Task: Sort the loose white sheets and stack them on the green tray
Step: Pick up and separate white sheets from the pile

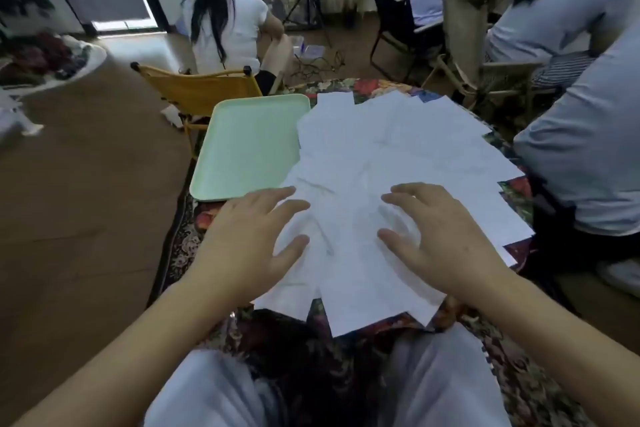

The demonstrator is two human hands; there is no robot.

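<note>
On the floral tablecloth point(349, 367) — white sheets point(398, 156) scattered beside the green tray point(249, 139). Left hand point(249, 239) and right hand point(436, 236) are spread wide, nothing gripped — wood floor point(86, 218) seen around.

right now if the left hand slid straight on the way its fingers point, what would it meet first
More loose white sheets. The left hand points up and to the right across the pile, passing just right of the green tray, though depth makes that margin uncertain.

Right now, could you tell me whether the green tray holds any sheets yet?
Empty: the green tray shows bare surface, while the white sheets lie spread beside it on the cloth.
</note>
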